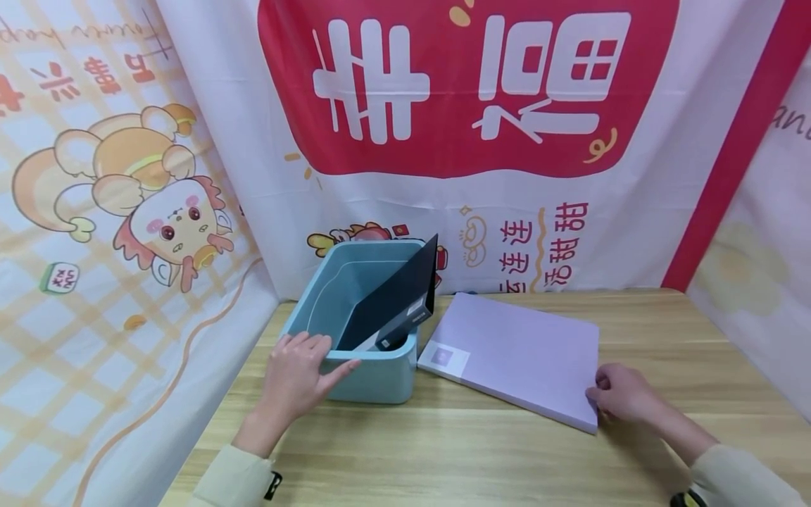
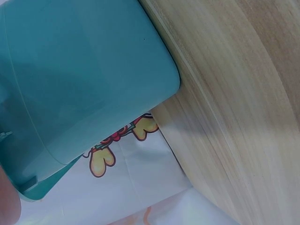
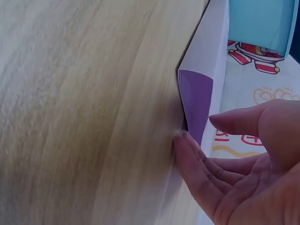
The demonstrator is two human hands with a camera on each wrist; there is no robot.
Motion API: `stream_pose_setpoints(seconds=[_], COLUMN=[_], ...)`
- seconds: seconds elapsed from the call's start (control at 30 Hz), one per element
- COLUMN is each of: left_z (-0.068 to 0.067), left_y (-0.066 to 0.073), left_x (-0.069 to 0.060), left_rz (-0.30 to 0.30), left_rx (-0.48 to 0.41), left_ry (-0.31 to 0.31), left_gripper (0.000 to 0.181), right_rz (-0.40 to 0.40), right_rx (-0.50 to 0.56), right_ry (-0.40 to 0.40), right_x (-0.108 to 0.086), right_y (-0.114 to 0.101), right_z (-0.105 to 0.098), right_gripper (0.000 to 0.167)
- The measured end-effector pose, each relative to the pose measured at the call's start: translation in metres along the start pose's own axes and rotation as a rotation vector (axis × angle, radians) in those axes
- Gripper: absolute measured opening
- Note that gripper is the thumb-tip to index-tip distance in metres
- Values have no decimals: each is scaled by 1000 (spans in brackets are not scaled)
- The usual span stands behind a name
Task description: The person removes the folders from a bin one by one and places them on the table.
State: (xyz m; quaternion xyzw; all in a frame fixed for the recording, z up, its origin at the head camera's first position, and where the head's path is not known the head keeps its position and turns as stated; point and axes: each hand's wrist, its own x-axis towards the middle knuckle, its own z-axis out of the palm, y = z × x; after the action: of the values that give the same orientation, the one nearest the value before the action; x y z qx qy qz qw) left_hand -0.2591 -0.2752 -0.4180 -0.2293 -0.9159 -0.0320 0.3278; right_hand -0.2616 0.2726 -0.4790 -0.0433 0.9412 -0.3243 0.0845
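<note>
A blue-green plastic bin (image 1: pixel 380 377) stands on the table at the left of the head view. My left hand (image 1: pixel 296 373) holds its near left rim, fingers bent over the edge and thumb stretched along the front. Inside the bin a black file folder (image 1: pixel 389 296) leans to the right, its upper end above the rim. A lilac file folder (image 1: pixel 522 352) with a pale label lies flat right of the bin. At its near right corner my right hand (image 1: pixel 627 394) pinches the edge, thumb at the upper face, fingertips at the lower edge (image 3: pixel 194 112).
The wood-grain table (image 1: pixel 481 458) runs back to a hanging cloth (image 1: pixel 538 190) with red and white print. A second printed cloth (image 1: pixel 127 282) closes off the left side. The bin's far end is close to the back cloth.
</note>
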Motion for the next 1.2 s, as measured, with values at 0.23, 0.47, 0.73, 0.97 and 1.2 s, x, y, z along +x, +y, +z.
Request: stream_pose_setpoints(seconds=[0.23,0.47,0.73,0.97,1.2], left_z=[-1,0,2,1,0], left_y=[0,0,0,2,1], left_x=[-1,-3,-4,-3,-2], left_rz=[-4,-7,6,0,8], left_rx=[1,2,-1,1,-3], left_ry=[-5,-1,19,5,13], left_gripper=[56,57,57,57,58], right_rz=[4,-69,-31,-54,-179], right_rx=[-62,-183,-206,-185,-168], right_ry=[-45,-73,-60,-9,46], right_x=[5,18,33,62,94], right_y=[0,5,4,7,11], right_z=[-2,-11,-28,-37,-39], right_gripper=[23,23,25,49,64])
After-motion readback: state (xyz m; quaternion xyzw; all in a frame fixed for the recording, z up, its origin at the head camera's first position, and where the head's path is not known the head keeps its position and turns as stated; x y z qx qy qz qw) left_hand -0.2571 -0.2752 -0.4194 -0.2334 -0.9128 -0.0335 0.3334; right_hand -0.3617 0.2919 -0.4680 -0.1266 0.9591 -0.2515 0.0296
